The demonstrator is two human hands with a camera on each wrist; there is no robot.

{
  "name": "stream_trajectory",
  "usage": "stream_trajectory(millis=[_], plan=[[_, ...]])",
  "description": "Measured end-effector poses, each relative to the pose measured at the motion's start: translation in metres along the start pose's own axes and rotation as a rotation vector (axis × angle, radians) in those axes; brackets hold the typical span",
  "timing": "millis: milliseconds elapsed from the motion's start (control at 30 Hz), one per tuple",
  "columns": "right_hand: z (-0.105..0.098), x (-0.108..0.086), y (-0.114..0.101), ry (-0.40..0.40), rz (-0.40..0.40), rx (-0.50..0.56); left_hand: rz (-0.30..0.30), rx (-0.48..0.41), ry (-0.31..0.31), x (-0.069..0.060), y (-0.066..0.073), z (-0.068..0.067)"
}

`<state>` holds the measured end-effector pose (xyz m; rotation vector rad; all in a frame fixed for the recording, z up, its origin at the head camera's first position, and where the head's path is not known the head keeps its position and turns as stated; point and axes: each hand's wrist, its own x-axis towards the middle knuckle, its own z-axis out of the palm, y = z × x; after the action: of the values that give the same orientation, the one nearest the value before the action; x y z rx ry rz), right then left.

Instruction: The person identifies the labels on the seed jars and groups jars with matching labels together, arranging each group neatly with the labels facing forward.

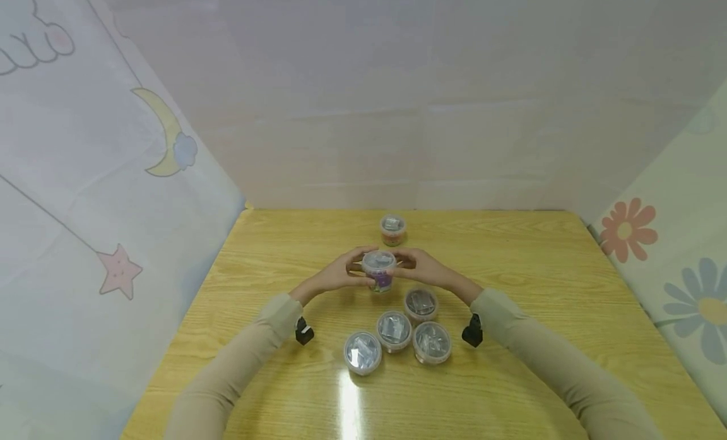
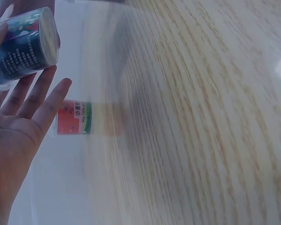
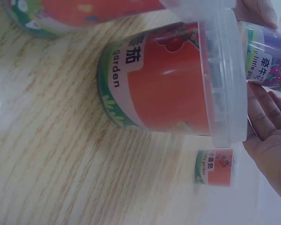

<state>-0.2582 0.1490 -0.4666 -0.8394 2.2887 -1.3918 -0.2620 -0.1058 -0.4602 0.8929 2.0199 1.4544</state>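
A clear-lidded cup with a purple label (image 1: 380, 279) is held between both hands above the table. The left hand (image 1: 341, 271) grips its left side, and the right hand (image 1: 423, 267) grips its right side. In the left wrist view the cup (image 2: 25, 44) lies against the fingers of the left hand (image 2: 18, 136), its base raised off the table. From the right wrist the purple cup (image 3: 270, 58) shows beside the right hand (image 3: 271, 136). A red-labelled cup (image 1: 392, 230) stands just behind the held one.
Nearer the body, several lidded cups stand in a loose group: one at the left (image 1: 362, 353), one in the middle (image 1: 394, 331), one at the right front (image 1: 431, 343) and one behind it (image 1: 421, 304). The wooden table (image 1: 272, 377) meets a hanging cloth (image 1: 397, 143) at its back edge.
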Motion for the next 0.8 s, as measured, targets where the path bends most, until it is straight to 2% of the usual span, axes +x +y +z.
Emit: stream_trajectory(millis=[300,567,800], plan=[[-0.003,0.000,0.001,0.053,0.051,-0.004,0.015,0.011,0.047,0.004,0.002,0.003],[-0.005,-0.003,0.002,0.016,0.052,0.065,0.043,-0.004,0.033,0.006,0.004,0.004],[-0.007,-0.006,0.005,-0.045,0.006,0.164,0.051,-0.001,0.030,0.015,-0.016,0.003]])
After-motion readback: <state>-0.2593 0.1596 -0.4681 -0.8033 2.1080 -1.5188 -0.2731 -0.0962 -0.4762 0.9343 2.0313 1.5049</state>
